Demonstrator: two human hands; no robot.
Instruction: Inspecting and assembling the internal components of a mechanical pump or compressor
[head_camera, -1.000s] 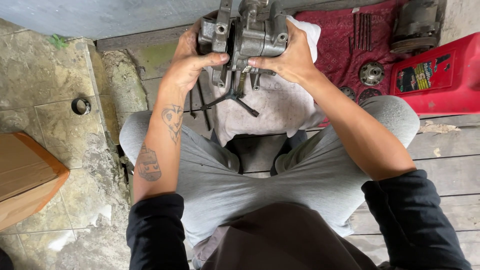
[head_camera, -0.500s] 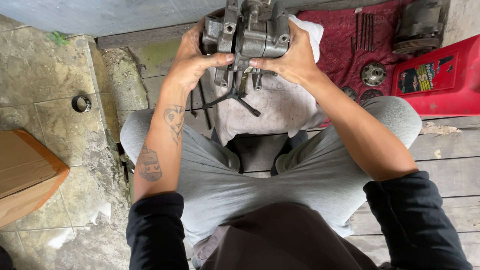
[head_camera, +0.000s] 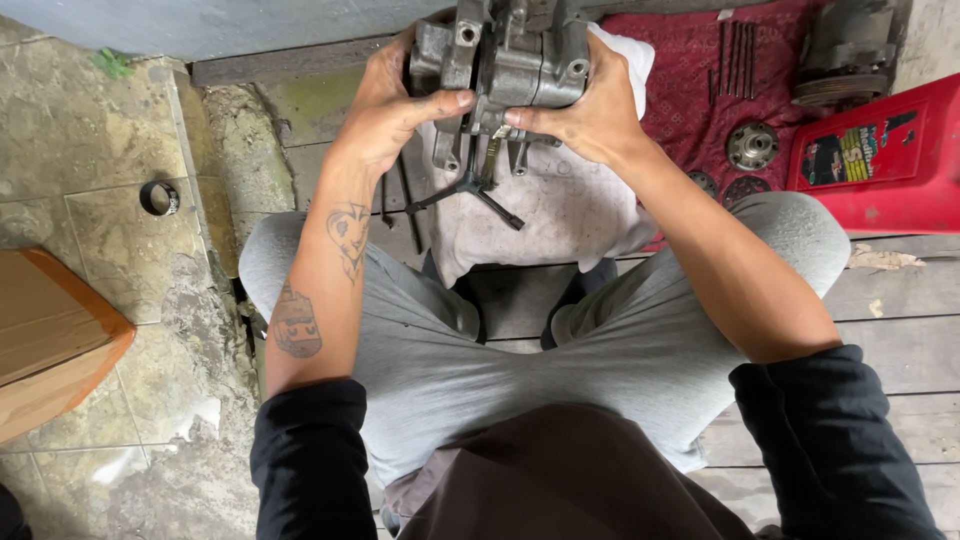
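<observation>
Both hands, left hand (head_camera: 395, 105) and right hand (head_camera: 590, 105), clasp a grey cast-metal engine housing (head_camera: 510, 60) by its sides. It looks heavy, rigid, probably oily; flanks give the surest hold.

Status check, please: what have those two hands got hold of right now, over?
Left hand and right hand both clamped on grey cast-metal machine housing, held above white stained cloth. Black three-armed wrench lying beneath. Nothing blocking the hands.

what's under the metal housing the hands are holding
Under the grey metal housing, gripped by the left hand and right hand, lie a white cloth and a black Y-shaped wrench. The cloth hides the floor beneath.
</observation>
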